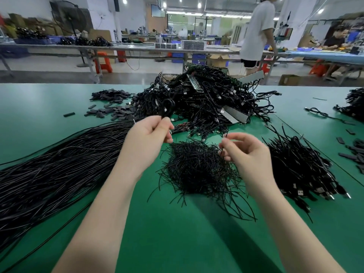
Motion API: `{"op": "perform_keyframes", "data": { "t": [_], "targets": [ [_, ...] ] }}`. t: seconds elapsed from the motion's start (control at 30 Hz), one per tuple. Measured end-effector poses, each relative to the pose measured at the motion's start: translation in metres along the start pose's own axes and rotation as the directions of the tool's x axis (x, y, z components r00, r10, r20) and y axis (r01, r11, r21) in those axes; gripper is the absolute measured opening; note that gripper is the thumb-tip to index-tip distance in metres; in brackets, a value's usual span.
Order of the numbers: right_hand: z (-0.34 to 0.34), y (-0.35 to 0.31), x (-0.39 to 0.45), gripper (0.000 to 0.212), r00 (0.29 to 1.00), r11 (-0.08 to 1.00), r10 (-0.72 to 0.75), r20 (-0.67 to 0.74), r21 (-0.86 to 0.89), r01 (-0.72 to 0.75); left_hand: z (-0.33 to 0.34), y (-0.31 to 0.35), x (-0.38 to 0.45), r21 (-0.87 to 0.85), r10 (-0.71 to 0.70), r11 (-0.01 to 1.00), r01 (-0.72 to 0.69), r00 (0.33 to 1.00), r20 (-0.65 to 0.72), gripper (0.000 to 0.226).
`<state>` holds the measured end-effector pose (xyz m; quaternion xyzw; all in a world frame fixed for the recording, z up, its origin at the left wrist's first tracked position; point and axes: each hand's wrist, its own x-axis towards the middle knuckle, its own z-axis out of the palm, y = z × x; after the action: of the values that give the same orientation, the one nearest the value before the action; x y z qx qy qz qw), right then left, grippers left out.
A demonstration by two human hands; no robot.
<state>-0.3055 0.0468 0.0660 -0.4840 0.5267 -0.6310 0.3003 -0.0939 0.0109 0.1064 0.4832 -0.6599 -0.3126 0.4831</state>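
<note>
Head view: my 2 hands hover over the green table point(177, 237). My left hand point(150, 134) pinches 1 coiled black cable point(168, 108), its loop standing just above my fingertips. My right hand point(245, 152) pinches 1 thin black tie point(225, 135), directly above 1 pile of ties point(197, 170). 1 long cable bundle point(59, 166) lies left of my left grip.

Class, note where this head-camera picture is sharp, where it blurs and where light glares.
Head view: left hand gripping a coiled cable and right hand pinching a tie are sharp; far benches and the standing person blur; ceiling lamps glare.
</note>
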Motion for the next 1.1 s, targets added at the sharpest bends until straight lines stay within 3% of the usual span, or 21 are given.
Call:
{"op": "perform_keyframes", "data": {
  "t": [0.1,0.23,0.33,0.43,0.53,0.67,0.8,0.93,1.1],
  "targets": [
    [0.009,-0.035,-0.003,0.005,0.993,0.991,-0.115,0.038,0.069,0.112,0.008,0.005,-0.004,0.081,0.014,0.996,-0.023,0.994,0.105,0.03],
    [0.021,-0.052,-0.011,0.008,0.96,0.951,-0.279,0.015,-0.132,0.278,0.014,0.009,-0.009,0.051,0.012,0.998,-0.024,0.976,0.216,0.03],
    [0.024,-0.047,-0.016,0.009,0.939,0.918,-0.342,-0.041,-0.229,0.325,0.016,0.011,-0.011,0.033,0.031,0.999,-0.041,0.965,0.262,0.03],
    [0.023,-0.044,-0.012,0.008,0.967,0.957,-0.246,-0.068,-0.178,0.23,0.016,0.012,-0.012,-0.058,0.024,0.998,-0.006,0.949,0.314,0.031],
    [0.02,-0.047,-0.008,0.007,0.991,0.989,-0.121,-0.056,0.076,0.125,0.019,0.013,-0.014,-0.19,0.008,0.979,0.068,0.927,0.375,0.033],
    [0.023,-0.049,-0.01,0.011,0.99,0.973,-0.126,-0.062,0.186,0.135,0.022,0.013,-0.013,-0.254,0.014,0.963,0.092,0.923,0.385,0.035],
    [0.032,-0.047,-0.012,0.013,0.996,0.951,-0.059,0.066,0.308,0.036,0.024,0.012,-0.012,-0.298,0.016,0.95,0.093,0.938,0.345,0.033],
    [0.034,-0.044,-0.014,0.006,0.972,0.946,0.006,0.234,0.313,-0.081,0.022,0.011,-0.011,-0.36,0.056,0.928,0.097,0.918,0.392,0.031],
    [0.029,-0.045,-0.012,0.011,0.96,0.938,0.018,0.279,0.329,-0.113,0.022,0.009,-0.01,-0.41,0.058,0.904,0.121,0.915,0.399,0.031]
  ]
}}
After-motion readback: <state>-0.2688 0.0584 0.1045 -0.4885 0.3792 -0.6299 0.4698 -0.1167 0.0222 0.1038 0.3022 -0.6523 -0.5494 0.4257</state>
